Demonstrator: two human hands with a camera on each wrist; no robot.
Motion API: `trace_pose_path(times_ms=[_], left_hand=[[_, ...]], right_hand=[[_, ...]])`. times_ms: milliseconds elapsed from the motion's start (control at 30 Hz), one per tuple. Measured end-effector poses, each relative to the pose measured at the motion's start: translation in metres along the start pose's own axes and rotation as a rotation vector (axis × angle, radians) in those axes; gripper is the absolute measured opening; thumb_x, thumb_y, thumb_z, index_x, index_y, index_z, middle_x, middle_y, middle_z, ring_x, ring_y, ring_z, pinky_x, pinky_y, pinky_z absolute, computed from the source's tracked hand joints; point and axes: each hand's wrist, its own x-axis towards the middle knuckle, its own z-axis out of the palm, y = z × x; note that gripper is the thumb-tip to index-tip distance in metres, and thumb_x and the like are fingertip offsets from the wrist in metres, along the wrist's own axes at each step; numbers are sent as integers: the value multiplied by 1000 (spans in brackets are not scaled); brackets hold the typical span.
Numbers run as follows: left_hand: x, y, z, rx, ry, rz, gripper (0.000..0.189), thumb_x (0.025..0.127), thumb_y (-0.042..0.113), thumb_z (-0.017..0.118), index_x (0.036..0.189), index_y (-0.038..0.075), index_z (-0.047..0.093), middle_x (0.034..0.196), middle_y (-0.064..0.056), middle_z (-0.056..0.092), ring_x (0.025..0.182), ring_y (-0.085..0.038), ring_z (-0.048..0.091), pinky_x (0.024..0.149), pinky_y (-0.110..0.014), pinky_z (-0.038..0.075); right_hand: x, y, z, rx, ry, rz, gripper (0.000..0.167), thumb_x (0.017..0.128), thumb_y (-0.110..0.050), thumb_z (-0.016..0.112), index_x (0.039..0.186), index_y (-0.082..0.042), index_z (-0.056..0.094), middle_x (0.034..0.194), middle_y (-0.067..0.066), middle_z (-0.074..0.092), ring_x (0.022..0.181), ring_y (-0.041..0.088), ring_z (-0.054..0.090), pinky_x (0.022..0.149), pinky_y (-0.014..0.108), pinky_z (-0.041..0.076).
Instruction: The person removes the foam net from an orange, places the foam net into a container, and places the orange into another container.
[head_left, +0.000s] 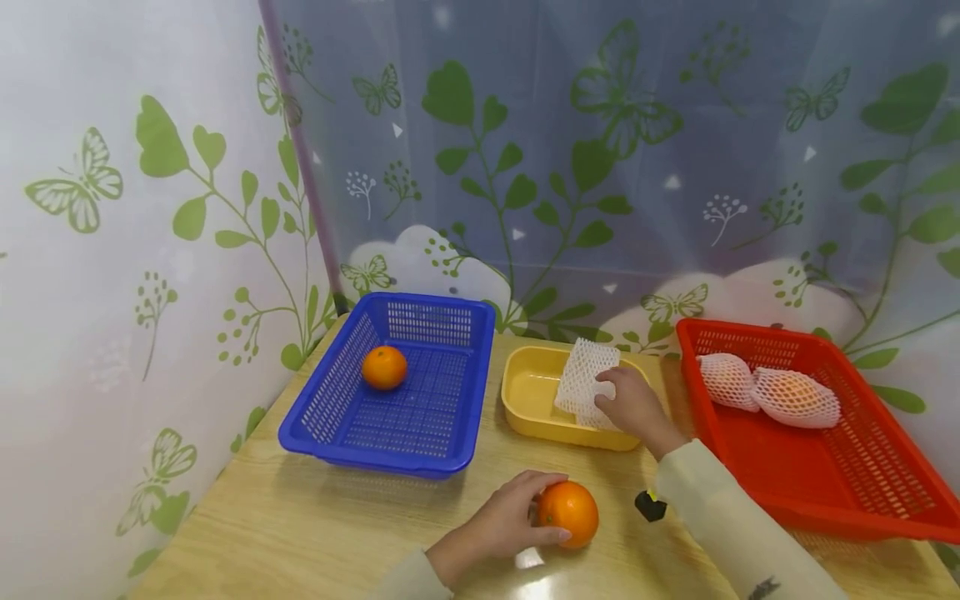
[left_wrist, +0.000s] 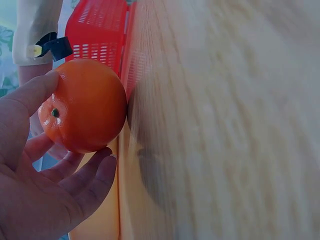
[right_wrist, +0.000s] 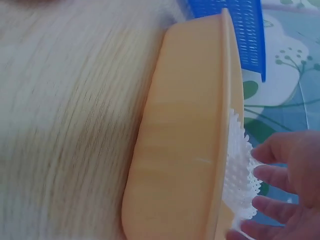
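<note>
On the table, my left hand [head_left: 504,518] holds an orange [head_left: 570,514], thumb on one side and fingers on the other. The left wrist view shows the green stem end of that orange [left_wrist: 90,107] close to the thumb. Over a yellow bin [head_left: 531,385] is my right hand [head_left: 636,407], its fingers spread at white foam fruit nets [head_left: 581,375] lying inside. In the right wrist view the fingertips are at the edge of a net [right_wrist: 241,172], not visibly pinching it. The bin wall hides the nets' lower part.
A blue basket [head_left: 468,417] at left contains one orange [head_left: 385,367]. At right stands a red basket [head_left: 780,467] with two net-wrapped fruits [head_left: 797,397]. A patterned curtain [head_left: 540,208] hangs behind the wooden table [head_left: 300,533].
</note>
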Motion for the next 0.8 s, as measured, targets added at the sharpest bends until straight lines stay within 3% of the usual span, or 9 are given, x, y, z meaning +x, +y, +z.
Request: trace_pose_path(times_ms=[100, 233, 333, 433, 500, 567, 633, 733, 800], left_hand=[[-1, 0, 0, -5, 1, 7, 66, 83, 38, 77, 139, 15, 51, 128, -1, 55, 107, -10, 55, 89, -26, 48], [-1, 0, 1, -9, 4, 9, 65, 83, 37, 77, 139, 16, 52, 128, -1, 55, 107, -9, 55, 89, -26, 48], [-1, 1, 1, -18, 4, 12, 65, 83, 37, 77, 139, 16, 52, 128, -1, 55, 107, -9, 55, 89, -26, 48], [-1, 1, 1, -26, 4, 11, 65, 83, 37, 77, 139, 15, 52, 127, -1, 55, 106, -9, 55, 89, -26, 48], [-1, 1, 1, -26, 6, 6, 66, 83, 37, 77, 139, 15, 52, 127, 0, 55, 106, -9, 55, 89, -26, 48], [-1, 1, 0, -20, 10, 3, 66, 83, 37, 78, 139, 15, 52, 128, 0, 55, 106, -9, 55, 89, -26, 48], [-2, 2, 0, -18, 11, -3, 66, 82, 37, 78, 139, 16, 52, 128, 0, 55, 106, -9, 55, 89, -26, 47], [-2, 2, -1, -15, 12, -6, 65, 82, 37, 78, 139, 16, 52, 128, 0, 55, 106, -9, 55, 89, -26, 47], [-2, 2, -1, -13, 12, -6, 65, 82, 38, 78, 139, 17, 52, 128, 0, 55, 106, -9, 55, 90, -26, 47]], right_hand=[[0, -5, 2, -55, -10, -49, 37, 91, -18, 62, 119, 6, 62, 135, 33, 47, 126, 48, 41, 106, 58, 33], [4, -7, 3, 5, -35, -46, 34, 87, -6, 64, 117, 8, 62, 130, 32, 51, 118, 45, 49, 101, 55, 41], [7, -5, 2, 97, -48, 31, 36, 83, 4, 58, 118, 8, 63, 118, 28, 60, 80, 31, 60, 73, 42, 54], [9, -3, 1, 158, -56, 92, 39, 82, 7, 53, 120, 8, 62, 106, 26, 65, 48, 14, 41, 48, 29, 42], [9, -1, 0, 177, -62, 104, 40, 82, 7, 52, 121, 9, 62, 98, 25, 68, 42, 10, 30, 44, 24, 34], [10, -1, -2, 165, -63, 99, 39, 83, 5, 54, 121, 9, 62, 100, 25, 69, 42, 10, 31, 44, 25, 34], [10, -1, -4, 139, -84, 95, 38, 83, 4, 54, 120, 9, 63, 102, 25, 69, 48, 15, 43, 48, 28, 42], [8, 0, -5, 78, -140, 76, 33, 85, 2, 56, 116, 8, 65, 113, 25, 65, 76, 29, 61, 69, 40, 54], [8, 0, -6, 25, -186, 45, 29, 86, 0, 56, 112, 9, 66, 113, 25, 65, 95, 36, 62, 84, 47, 53]])
